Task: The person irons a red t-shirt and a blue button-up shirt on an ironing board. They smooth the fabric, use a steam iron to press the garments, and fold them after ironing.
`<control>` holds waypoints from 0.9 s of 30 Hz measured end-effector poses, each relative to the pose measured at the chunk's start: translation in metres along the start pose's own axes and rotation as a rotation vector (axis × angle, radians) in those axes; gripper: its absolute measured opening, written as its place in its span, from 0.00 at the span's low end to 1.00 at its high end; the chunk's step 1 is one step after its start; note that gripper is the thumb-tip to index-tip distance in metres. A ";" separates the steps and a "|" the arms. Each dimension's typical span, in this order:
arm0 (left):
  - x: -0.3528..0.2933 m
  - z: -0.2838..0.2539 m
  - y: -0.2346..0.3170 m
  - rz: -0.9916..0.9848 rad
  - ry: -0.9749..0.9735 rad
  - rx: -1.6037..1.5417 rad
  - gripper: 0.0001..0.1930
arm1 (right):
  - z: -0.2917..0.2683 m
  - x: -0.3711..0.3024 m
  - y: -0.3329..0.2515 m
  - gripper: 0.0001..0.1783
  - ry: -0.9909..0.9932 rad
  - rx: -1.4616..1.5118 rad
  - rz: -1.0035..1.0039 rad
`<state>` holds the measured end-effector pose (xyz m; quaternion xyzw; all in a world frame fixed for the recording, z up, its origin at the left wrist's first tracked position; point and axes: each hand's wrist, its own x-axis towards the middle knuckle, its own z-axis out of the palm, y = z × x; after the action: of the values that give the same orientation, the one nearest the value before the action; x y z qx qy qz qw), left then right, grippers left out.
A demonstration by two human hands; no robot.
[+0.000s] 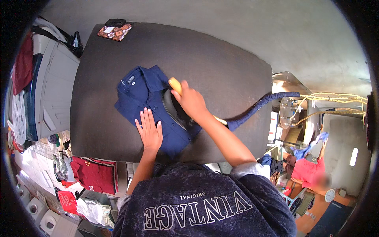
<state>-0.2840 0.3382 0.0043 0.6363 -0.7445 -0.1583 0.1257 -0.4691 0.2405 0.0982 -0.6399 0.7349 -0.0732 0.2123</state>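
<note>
At frame centre, the right hand (192, 100) is closed around the handle of an iron (175, 107) resting on a folded navy shirt (148, 100) on the dark board (221, 63). The left hand (150, 132) lies open and flat on the shirt, holding nothing, just beside the iron. A sideways slip could burn those fingers; lingering might scorch cloth; the cord (260, 104) at right could snag.
</note>
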 end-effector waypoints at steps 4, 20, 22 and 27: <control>-0.001 -0.001 0.000 0.014 0.012 -0.032 0.33 | -0.004 -0.071 0.046 0.24 0.016 -0.059 0.146; 0.060 -0.052 -0.142 -0.496 0.243 -0.768 0.11 | -0.022 -0.102 -0.029 0.25 -0.136 -0.041 -0.011; 0.074 -0.048 -0.145 -0.438 0.203 -0.713 0.09 | 0.018 -0.093 -0.053 0.24 -0.115 -0.052 -0.134; 0.088 -0.053 -0.147 -0.342 0.179 -0.633 0.06 | 0.046 -0.096 -0.078 0.24 -0.131 -0.062 -0.345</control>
<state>-0.1442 0.2269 -0.0064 0.6926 -0.5275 -0.3430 0.3526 -0.3703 0.3275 0.1073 -0.7659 0.6009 -0.0439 0.2243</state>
